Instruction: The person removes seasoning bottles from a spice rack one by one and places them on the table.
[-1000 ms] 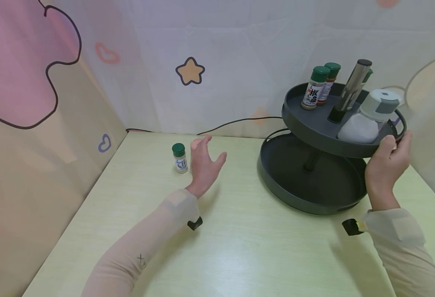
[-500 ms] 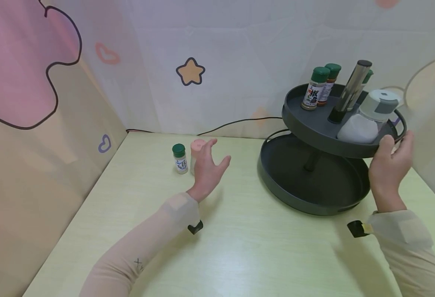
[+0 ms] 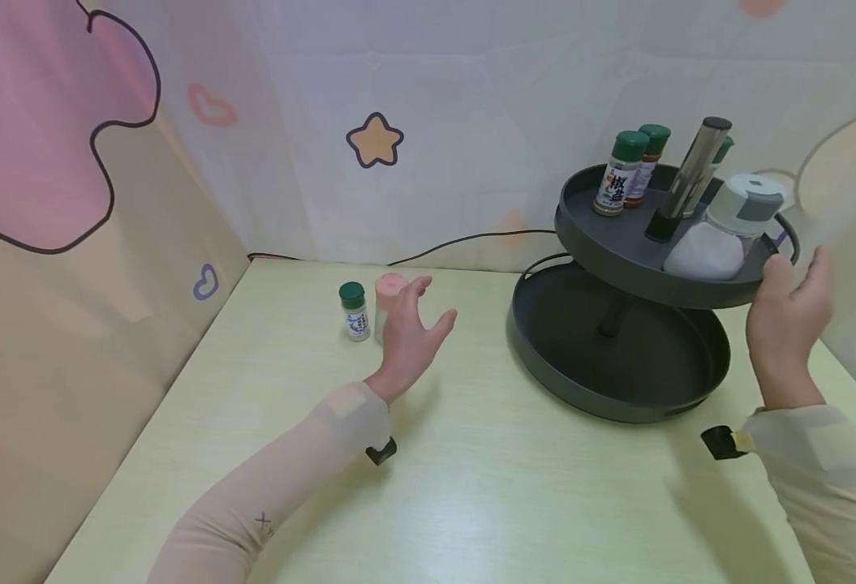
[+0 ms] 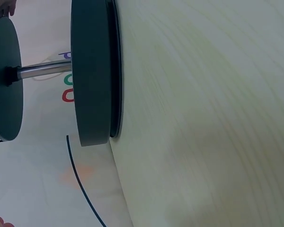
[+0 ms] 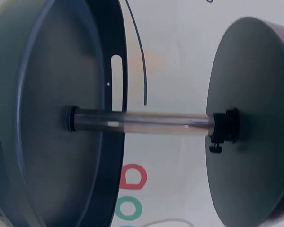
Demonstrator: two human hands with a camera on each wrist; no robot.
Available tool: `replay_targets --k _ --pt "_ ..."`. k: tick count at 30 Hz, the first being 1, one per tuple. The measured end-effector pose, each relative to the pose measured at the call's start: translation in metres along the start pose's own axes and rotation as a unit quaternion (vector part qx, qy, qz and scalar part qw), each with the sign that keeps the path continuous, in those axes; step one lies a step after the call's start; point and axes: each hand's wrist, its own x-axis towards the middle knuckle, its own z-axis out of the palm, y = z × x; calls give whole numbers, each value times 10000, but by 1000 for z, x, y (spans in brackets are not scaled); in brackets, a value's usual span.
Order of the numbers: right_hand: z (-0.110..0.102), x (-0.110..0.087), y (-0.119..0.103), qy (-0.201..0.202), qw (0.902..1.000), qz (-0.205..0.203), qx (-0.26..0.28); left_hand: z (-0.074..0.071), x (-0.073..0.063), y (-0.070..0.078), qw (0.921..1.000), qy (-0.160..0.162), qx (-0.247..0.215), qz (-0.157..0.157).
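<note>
A dark grey two-tier turntable rack (image 3: pixel 603 405) stands at the right of the table. My right hand (image 3: pixel 789 328) is at the right side of its upper tray (image 3: pixel 617 272), fingers extended upward and thumb tip overlapping the rim in the head view. On that tray, a white-lidded jar (image 3: pixel 720 235) of white contents is nearest this hand. At the left, my left hand (image 3: pixel 407 345) is beside a pink-capped shaker (image 3: pixel 389 290), partly covering it, with thumb and fingers spread apart. Left of that shaker stands a green-capped spice bottle (image 3: pixel 354 312).
Green-capped spice bottles (image 3: pixel 617 174) stand on the upper tray around the metal post (image 3: pixel 690 178). Its lower tray (image 3: pixel 566 341) holds nothing visible. A black cable (image 3: pixel 471 237) runs along the patterned backdrop (image 3: pixel 457 146) behind the table (image 3: pixel 471 470).
My right hand has shifted right and loosened from the upper tray's rim. My left hand has drifted slightly right and down, so more of the pink-capped shaker shows.
</note>
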Motion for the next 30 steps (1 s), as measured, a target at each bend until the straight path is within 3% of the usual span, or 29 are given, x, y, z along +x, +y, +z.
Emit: replay_targets --k 15,22,30 --pt "-12 27 2 -500 9969 612 -28 0 -4 5 9998 -97 -141 139" --pt "-11 34 4 -573 9979 229 183 2 -6 6 9996 -65 -230 133" --pt "-4 29 6 -493 9983 228 192 5 -7 4 9996 -121 -255 58"
